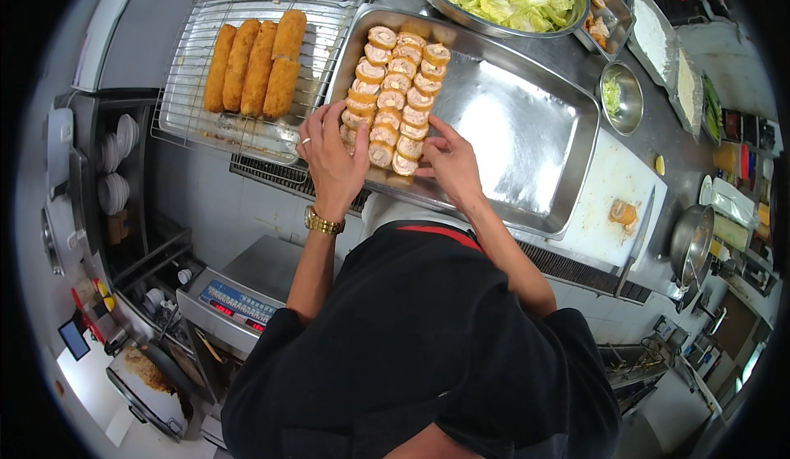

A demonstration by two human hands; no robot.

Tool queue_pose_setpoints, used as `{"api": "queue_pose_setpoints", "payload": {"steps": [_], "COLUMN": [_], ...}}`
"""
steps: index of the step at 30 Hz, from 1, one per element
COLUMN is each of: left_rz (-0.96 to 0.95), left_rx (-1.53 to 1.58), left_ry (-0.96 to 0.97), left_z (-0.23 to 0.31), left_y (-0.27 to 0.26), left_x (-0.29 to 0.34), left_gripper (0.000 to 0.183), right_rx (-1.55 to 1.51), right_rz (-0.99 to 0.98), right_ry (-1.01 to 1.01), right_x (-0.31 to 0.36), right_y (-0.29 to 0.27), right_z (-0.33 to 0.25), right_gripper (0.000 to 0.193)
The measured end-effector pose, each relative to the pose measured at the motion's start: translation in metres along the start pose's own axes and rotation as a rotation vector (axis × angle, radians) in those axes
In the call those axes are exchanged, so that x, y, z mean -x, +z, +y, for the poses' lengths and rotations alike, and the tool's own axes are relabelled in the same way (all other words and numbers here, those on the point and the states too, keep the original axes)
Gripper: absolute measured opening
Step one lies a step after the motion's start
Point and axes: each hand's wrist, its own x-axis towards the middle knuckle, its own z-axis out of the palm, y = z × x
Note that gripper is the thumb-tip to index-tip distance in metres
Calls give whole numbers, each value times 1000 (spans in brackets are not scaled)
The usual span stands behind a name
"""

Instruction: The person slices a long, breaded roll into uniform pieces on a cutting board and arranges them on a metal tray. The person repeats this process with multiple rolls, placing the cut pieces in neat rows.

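Three rows of sliced breaded meat rolls (392, 97) lie overlapping in the left part of a deep steel tray (494, 134). At the near end of the left row is my left hand (333, 158), its fingers stretched out and apart, the fingertips against the slices. My right hand (451, 163) reaches over the tray's near rim. Its index finger and thumb touch the lower slices of the right row from the side, with the other fingers bent. Neither hand has lifted a slice. Partly hidden behind my left fingers are the nearest slices of the left row.
Left of the tray, whole golden fried rolls (253, 68) rest on a wire rack (185, 101). Chopped lettuce fills a large bowl (461, 10) behind. On the right, a white cutting board (605, 183) bears a roll end (623, 212) and a knife (644, 228). A small steel bowl (629, 117) stands beyond.
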Motion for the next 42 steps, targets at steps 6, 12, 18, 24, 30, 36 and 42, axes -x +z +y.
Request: {"api": "queue_pose_setpoints", "payload": {"steps": [6, 12, 18, 24, 30, 36, 42], "left_rz": [21, 44, 32, -57, -195, -233, -714], "left_rx": [-34, -35, -36, -7, -89, 115, 580], "left_ry": [42, 76, 86, 397, 637, 641, 912], "left_z": [5, 10, 14, 32, 58, 143, 293], "left_y": [3, 3, -1, 35, 102, 109, 168], "left_x": [-3, -6, -10, -41, -91, -35, 56], "left_gripper": [52, 53, 54, 65, 74, 48, 56], "right_rx": [-11, -13, 363, 376, 261, 638, 1141], "right_rz": [-1, 2, 102, 325, 625, 1195, 987], "right_ry": [-2, -4, -139, -340, -537, -312, -111], "right_x": [0, 1, 1, 4, 64, 156, 201], "right_y": [0, 0, -3, -29, -117, -314, -410], "right_z": [-1, 1, -8, -34, -22, 2, 33], "right_gripper": [64, 65, 59, 50, 35, 40, 63]}}
